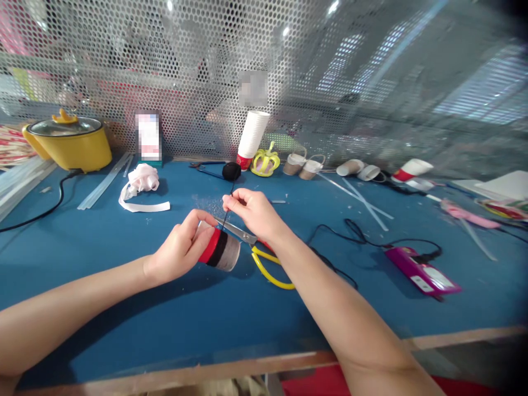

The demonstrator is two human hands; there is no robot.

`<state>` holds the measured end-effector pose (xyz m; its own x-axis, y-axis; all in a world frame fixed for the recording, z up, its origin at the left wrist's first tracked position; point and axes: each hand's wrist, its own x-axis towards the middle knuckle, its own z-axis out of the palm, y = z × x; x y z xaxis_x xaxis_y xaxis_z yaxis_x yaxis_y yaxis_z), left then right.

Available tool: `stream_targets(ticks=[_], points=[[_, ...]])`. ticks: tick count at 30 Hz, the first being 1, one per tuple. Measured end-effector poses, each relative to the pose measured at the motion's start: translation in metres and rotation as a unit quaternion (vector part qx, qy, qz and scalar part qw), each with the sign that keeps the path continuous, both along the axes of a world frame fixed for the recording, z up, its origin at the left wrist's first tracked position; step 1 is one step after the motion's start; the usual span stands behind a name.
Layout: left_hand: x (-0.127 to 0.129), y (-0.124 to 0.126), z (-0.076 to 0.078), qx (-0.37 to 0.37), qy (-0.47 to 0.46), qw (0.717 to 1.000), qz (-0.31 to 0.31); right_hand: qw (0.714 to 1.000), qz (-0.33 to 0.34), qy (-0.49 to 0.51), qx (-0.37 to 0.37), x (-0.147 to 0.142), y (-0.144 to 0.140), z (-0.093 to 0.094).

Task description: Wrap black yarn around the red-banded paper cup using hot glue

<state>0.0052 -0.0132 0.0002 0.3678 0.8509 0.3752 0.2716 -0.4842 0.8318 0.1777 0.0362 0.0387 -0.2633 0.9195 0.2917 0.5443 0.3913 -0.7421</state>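
The right hand (253, 212) has its thumb and forefinger pinched tight on a thin black yarn strand (229, 201), drawn taut just above the cup. The left hand (183, 247) is curled around a paper cup (220, 250) lying on its side, fingers wrapped over its rim end, thumb on top; the cup shows a red band, a band of wound black yarn and a bare grey part toward its right end. It is held near the middle of the blue table (124, 308), just off the surface. The strand runs from the cup up through the pinch and away to a black yarn ball (231, 171) at the far side.

Just right of the cup, under the right wrist, lie yellow-handled scissors (264, 258). Farther right sits a purple glue gun (421, 272) with its black cord. At the far edge stand a stack of white paper cups (251, 137), a small yellow crown (266, 162) and several tipped cups. Far left are a white ribbon (140, 184), clear glue sticks (103, 187) and a yellow electric pot (68, 143).
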Motion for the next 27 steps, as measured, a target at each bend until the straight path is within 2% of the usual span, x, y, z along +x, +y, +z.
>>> stream_targets(ticks=[11, 20, 27], points=[[-0.0051, -0.0032, -0.0028, 0.042, 0.0, 0.999, -0.006, 0.998, 0.009, -0.021, -0.055, -0.0072, -0.003, -0.0023], [-0.0069, -0.0037, -0.0072, 0.101, -0.009, 0.995, -0.002, 0.997, 0.046, -0.03, -0.062, -0.0089, -0.0051, -0.0055], [-0.0077, -0.0021, -0.009, 0.11, -0.029, 0.993, -0.009, 0.994, 0.059, -0.038, -0.079, -0.0103, -0.0057, -0.0092]])
